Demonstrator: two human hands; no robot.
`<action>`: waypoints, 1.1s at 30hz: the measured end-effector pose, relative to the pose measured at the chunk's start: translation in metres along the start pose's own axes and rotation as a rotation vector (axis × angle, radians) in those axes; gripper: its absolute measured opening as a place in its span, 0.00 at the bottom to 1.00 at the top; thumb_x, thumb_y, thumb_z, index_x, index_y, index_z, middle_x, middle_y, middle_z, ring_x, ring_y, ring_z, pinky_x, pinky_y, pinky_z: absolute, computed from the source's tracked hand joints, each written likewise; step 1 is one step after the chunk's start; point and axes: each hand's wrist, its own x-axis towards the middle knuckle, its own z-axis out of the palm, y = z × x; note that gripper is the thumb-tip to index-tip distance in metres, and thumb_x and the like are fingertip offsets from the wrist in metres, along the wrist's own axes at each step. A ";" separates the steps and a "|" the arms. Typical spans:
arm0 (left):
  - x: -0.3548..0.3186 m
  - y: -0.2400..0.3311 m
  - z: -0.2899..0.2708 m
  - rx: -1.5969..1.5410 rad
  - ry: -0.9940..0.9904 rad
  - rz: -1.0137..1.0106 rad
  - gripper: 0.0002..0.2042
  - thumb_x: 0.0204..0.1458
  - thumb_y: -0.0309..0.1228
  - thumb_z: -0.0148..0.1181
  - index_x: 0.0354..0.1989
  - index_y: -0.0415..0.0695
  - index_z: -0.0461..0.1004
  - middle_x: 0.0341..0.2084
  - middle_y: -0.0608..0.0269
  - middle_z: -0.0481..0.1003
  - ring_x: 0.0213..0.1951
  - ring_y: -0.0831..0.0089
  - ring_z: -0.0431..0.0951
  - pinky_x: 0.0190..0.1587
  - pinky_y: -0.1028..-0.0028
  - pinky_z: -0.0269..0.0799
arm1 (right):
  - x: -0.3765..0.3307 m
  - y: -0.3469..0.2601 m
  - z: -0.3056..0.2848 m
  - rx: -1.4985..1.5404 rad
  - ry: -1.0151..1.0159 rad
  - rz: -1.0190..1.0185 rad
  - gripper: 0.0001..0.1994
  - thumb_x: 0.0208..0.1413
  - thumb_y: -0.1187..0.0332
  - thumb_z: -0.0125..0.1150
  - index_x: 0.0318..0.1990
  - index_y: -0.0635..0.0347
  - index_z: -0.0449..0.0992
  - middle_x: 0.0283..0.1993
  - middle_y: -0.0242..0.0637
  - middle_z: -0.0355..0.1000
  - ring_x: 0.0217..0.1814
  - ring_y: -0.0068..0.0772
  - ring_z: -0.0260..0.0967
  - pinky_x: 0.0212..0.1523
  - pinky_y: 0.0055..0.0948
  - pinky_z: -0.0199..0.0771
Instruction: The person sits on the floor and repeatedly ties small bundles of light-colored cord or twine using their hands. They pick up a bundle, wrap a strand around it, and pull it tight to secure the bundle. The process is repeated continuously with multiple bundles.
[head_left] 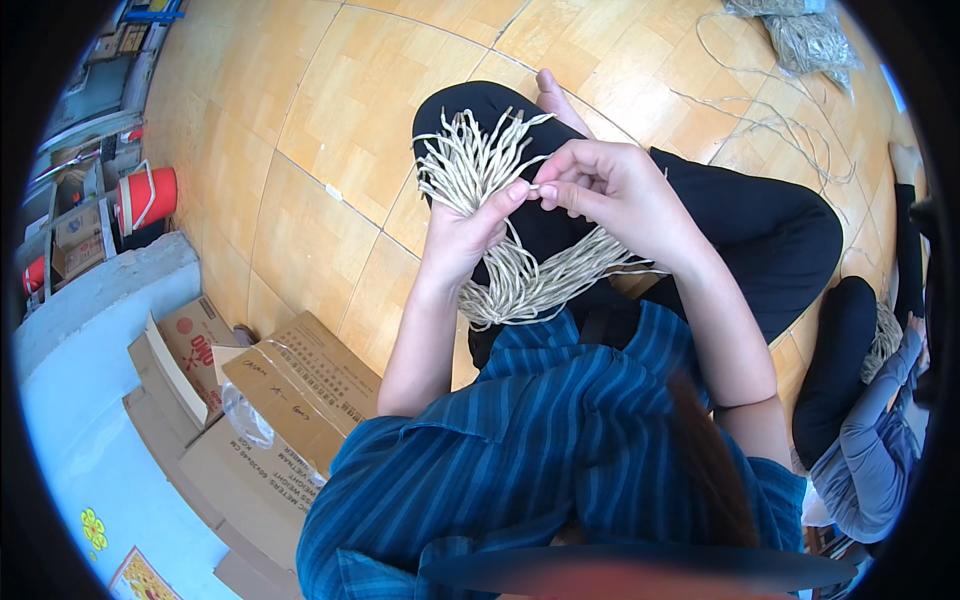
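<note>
A thick bundle of pale straw-coloured twisted cords lies across my lap, over black trousers. My left hand is closed around the bundle near its upper end, where the loose cord ends fan out above the fist. Its thumb and fingertips reach toward the right hand. My right hand pinches one cord end between thumb and fingertips, touching the left thumb tip. The exact shape of that small end is hard to make out. Below the hands, the rest of the bundle bends round and runs to the right, partly under my right wrist.
Tiled floor surrounds my crossed legs. Loose cord strands trail at the far right, near clear plastic bags of cord. Another person sits on the right with cords. Cardboard boxes stand at left, a red bucket beyond.
</note>
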 end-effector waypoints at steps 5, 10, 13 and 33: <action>-0.001 0.003 0.000 -0.007 -0.021 -0.023 0.08 0.52 0.29 0.64 0.36 0.40 0.74 0.19 0.74 0.69 0.16 0.89 0.59 0.16 0.84 0.51 | -0.004 0.001 -0.003 0.004 -0.086 0.047 0.04 0.56 0.72 0.61 0.34 0.63 0.73 0.25 0.23 0.67 0.27 0.12 0.61 0.30 0.15 0.62; 0.000 0.003 0.002 0.180 -0.124 0.110 0.09 0.53 0.29 0.65 0.38 0.39 0.73 0.25 0.73 0.72 0.29 0.85 0.69 0.30 0.82 0.66 | -0.004 -0.001 -0.001 -0.184 -0.120 -0.042 0.05 0.57 0.72 0.60 0.32 0.64 0.71 0.23 0.24 0.64 0.26 0.14 0.60 0.29 0.18 0.62; 0.001 0.003 0.001 0.085 -0.134 0.042 0.10 0.53 0.30 0.64 0.39 0.40 0.74 0.25 0.73 0.72 0.25 0.87 0.68 0.26 0.84 0.63 | -0.003 -0.001 0.003 -0.380 -0.122 -0.091 0.07 0.59 0.70 0.56 0.32 0.65 0.70 0.22 0.30 0.65 0.26 0.16 0.62 0.28 0.22 0.63; 0.002 -0.020 0.031 0.099 0.270 0.298 0.05 0.59 0.28 0.57 0.30 0.45 0.70 0.22 0.76 0.67 0.23 0.88 0.62 0.25 0.84 0.57 | -0.029 0.025 0.061 -0.040 0.328 -0.175 0.11 0.57 0.70 0.54 0.24 0.64 0.67 0.18 0.41 0.63 0.18 0.33 0.62 0.22 0.29 0.61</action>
